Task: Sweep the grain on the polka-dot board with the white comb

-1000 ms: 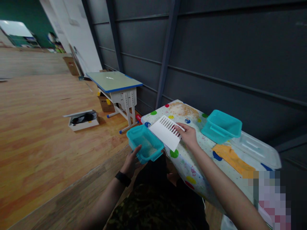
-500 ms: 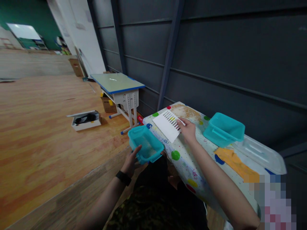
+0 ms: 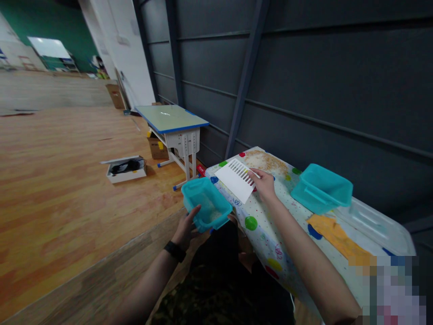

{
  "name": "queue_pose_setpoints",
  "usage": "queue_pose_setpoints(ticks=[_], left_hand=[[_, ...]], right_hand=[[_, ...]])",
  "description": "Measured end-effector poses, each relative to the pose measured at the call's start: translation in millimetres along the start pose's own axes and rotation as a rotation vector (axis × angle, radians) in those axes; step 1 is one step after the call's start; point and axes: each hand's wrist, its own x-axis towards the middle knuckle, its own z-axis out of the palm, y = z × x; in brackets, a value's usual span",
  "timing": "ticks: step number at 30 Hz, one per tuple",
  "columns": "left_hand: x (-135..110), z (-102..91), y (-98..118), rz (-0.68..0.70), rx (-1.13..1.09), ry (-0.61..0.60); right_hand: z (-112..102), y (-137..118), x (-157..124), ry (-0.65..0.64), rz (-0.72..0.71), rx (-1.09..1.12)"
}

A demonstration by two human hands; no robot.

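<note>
My left hand point(image 3: 185, 225) is closed on the near side of a teal plastic box point(image 3: 190, 193), its thumb over the rim. The open-topped box is held at the table's left edge, with a little pale grain-like material in the bottom. In my right hand point(image 3: 264, 184) is a white slotted card point(image 3: 241, 188), gripped at its right side near the row of slots. The card is low over the table's left end; whether it touches the cloth I cannot tell. Just beyond it, white and brownish grains point(image 3: 269, 161) are spread on the tabletop.
A spotted cloth covers the table point(image 3: 264, 239). On its right are a second teal box point(image 3: 320, 196), an orange cloth point(image 3: 338, 234) and a clear lid point(image 3: 375, 221). A dark panelled wall point(image 3: 324, 99) runs behind. To the left stand a desk point(image 3: 172, 118) and a white floor box point(image 3: 126, 176).
The view has turned slightly left, so the table and desk sit further right in the picture. Both hands keep their hold, with the card and box almost unmoved in the picture.
</note>
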Motion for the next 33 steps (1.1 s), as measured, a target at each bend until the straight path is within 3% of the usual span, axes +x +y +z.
queue_pose_setpoints(ticks=[7, 13, 17, 29, 33], left_hand=[[-2.7, 0.1, 2.4, 0.006, -0.027, -0.004], [-3.7, 0.2, 1.3, -0.016, -0.016, 0.015], [-5.7, 2.5, -0.5, -0.026, -0.017, 0.005], [-16.5, 1.4, 4.0, -0.012, -0.014, -0.02], [-13.6, 1.9, 2.5, -0.009, -0.014, -0.02]], right_hand=[[-10.1, -1.6, -11.6, -0.029, 0.033, 0.042], [-40.4, -7.9, 16.9, 0.194, -0.057, -0.033], [-46.5, -10.3, 37.5, 0.282, -0.144, -0.134], [-32.0, -27.8, 44.9, 0.061, -0.123, -0.297], [-29.5, -28.2, 49.8, 0.055, -0.11, -0.242]])
